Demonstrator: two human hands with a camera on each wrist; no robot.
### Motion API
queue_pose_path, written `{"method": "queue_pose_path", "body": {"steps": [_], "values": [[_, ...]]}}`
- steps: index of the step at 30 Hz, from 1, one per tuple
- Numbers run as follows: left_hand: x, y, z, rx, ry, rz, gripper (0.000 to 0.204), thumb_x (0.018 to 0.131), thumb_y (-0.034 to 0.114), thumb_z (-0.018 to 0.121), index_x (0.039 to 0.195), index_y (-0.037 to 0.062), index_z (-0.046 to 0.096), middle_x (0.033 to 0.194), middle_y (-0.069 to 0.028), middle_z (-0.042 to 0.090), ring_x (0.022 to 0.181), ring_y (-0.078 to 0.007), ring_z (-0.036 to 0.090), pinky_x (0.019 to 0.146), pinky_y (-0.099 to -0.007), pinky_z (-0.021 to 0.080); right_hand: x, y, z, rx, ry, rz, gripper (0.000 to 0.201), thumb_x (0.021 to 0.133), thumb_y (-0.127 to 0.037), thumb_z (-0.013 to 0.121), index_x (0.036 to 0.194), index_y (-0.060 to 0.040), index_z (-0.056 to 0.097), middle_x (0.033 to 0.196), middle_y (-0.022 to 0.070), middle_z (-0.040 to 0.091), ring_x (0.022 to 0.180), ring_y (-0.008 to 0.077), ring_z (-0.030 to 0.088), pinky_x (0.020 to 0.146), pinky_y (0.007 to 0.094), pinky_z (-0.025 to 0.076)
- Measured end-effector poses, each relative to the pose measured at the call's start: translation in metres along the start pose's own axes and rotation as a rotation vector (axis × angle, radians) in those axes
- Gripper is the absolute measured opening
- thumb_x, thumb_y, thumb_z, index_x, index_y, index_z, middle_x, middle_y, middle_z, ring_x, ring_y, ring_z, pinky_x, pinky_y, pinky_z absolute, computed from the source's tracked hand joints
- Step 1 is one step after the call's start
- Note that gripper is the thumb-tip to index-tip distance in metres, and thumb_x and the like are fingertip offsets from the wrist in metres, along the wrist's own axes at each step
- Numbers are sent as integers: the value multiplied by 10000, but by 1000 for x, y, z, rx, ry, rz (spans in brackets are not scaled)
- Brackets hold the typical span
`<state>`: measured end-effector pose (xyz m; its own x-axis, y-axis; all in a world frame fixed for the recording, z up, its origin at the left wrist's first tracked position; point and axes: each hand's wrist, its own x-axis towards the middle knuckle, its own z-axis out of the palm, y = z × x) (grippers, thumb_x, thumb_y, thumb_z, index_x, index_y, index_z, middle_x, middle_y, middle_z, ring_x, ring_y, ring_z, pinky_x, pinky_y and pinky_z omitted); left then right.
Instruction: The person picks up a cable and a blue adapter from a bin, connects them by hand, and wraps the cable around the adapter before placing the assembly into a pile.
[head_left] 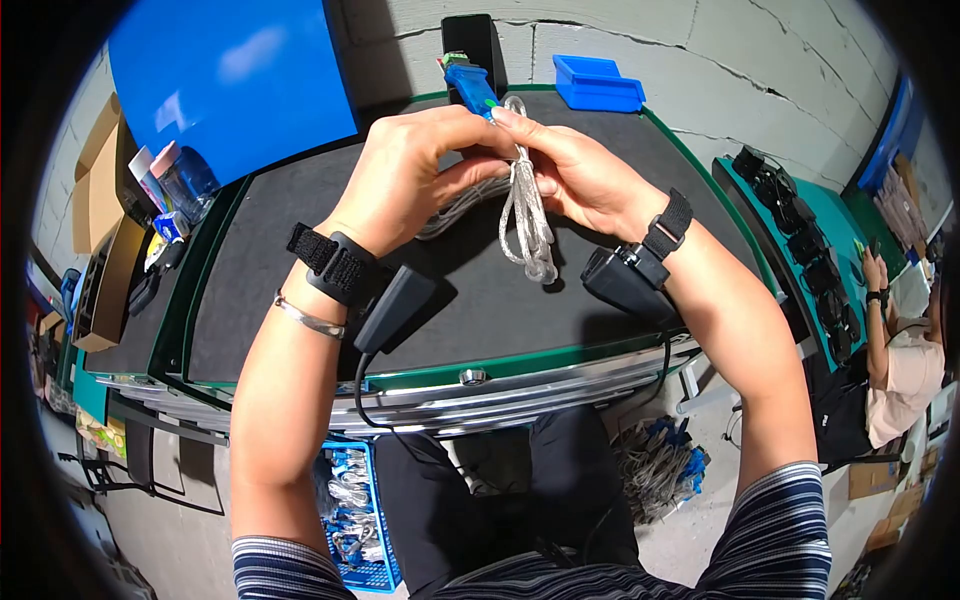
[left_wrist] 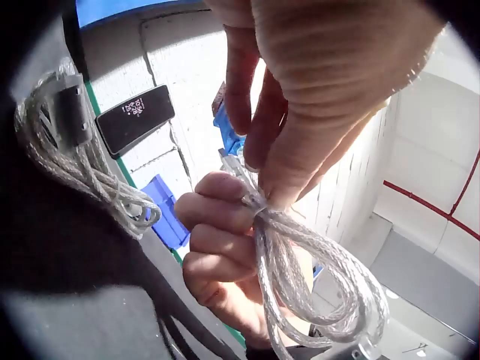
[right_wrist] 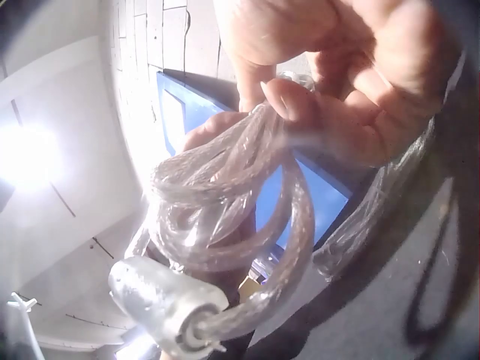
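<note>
Left hand (head_left: 395, 170) and right hand (head_left: 590, 175) are pinching coiled cable (head_left: 519, 180) at its neck | loops (head_left: 538, 235) are hanging beyond fingers | risk: loops springing apart from slackening pinch

Workshop: mat-topped bench (head_left: 300, 280), block wall (head_left: 640, 38), blue bin (head_left: 598, 90), 1 blue crate (head_left: 381, 530) of coiled cables (head_left: 350, 490).

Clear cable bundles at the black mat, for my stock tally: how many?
2. The held bundle is between the left hand and right hand; the second bundle lies on the mat, partly hidden in the head view. More may be hidden.
</note>
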<state>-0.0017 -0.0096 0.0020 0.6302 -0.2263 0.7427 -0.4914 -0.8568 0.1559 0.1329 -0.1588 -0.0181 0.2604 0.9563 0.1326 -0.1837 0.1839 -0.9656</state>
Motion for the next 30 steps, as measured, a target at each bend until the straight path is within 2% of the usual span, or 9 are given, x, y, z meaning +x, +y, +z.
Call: {"method": "queue_pose_path", "body": {"steps": [2, 4, 7, 14, 19, 22, 24, 29, 30], "values": [[0, 0, 2, 17, 25, -12, 180, 763, 77, 763, 929, 52, 699, 853, -71, 684, 791, -222, 677, 694, -309, 544, 0, 0, -1, -15, 41, -7, 407, 957, -436, 579, 1047, -43, 638, 795, -21, 623, 610, 24, 569, 583, 193, 502], [0, -1, 3, 27, 26, -14, 179, 761, 68, 762, 926, 52, 696, 845, -67, 681, 784, -220, 675, 689, -307, 541, 2, 1, -5, 4, 19, -18, 384, 949, -425, 600, 990, -46, 641, 716, -51, 557, 522, 2, 445, 504, 166, 413], [1, 0, 4, 55, 33, 14, 179, 758, 46, 758, 923, 53, 689, 834, -59, 674, 772, -214, 670, 680, -302, 537, -1, -2, 1, 23, 53, -16, 360, 942, -417, 617, 930, -57, 631, 664, -73, 486, 492, -5, 335, 462, 160, 325], [3, 3, 5, 140, 59, 62, 189, 764, 5, 734, 937, 60, 683, 837, -52, 655, 767, -202, 660, 664, -291, 528, 0, 0, -2, 125, 52, 7, 354, 941, -429, 614, 859, -85, 609, 654, -83, 468, 484, -5, 325, 454, 163, 315], [5, 4, 9, 200, 75, 86, 168, 778, 8, 722, 932, 55, 675, 829, -58, 643, 756, -216, 654, 653, -297, 525, -1, 1, -5, 107, 42, 16, 359, 941, -456, 601, 858, -107, 605, 645, -85, 461, 483, -2, 331, 471, 186, 358], [5, 6, 11, 172, 95, 64, 152, 799, 5, 703, 939, 42, 654, 825, -82, 627, 745, -243, 641, 654, -313, 518, 1, 2, -1, 99, 74, -38, 345, 944, -445, 603, 877, -106, 615, 658, -86, 477, 492, -3, 345, 503, 188, 400], [5, 6, 11, 196, 79, 20, 117, 842, 68, 675, 943, 53, 617, 845, -106, 607, 750, -304, 624, 649, -372, 513, 2, 2, 1, 90, 90, -70, 343, 945, -438, 603, 884, -102, 618, 663, -86, 483, 498, -4, 354, 518, 188, 416], [4, 2, 10, 137, 100, -61, 136, 864, 109, 651, 947, 15, 598, 849, -140, 605, 763, -329, 620, 677, -383, 503, 3, 3, -5, 82, 31, -153, 328, 957, -393, 600, 1001, -70, 638, 814, -57, 575, 619, -12, 467, 592, 176, 457], [3, -2, 9, 105, 93, -80, 152, 890, 126, 643, 959, -1, 597, 851, -130, 611, 766, -271, 622, 685, -350, 496, 6, 5, -7, 57, 51, -174, 318, 961, -380, 597, 1013, -68, 637, 830, -52, 587, 631, -9, 487, 606, 169, 462]]}}
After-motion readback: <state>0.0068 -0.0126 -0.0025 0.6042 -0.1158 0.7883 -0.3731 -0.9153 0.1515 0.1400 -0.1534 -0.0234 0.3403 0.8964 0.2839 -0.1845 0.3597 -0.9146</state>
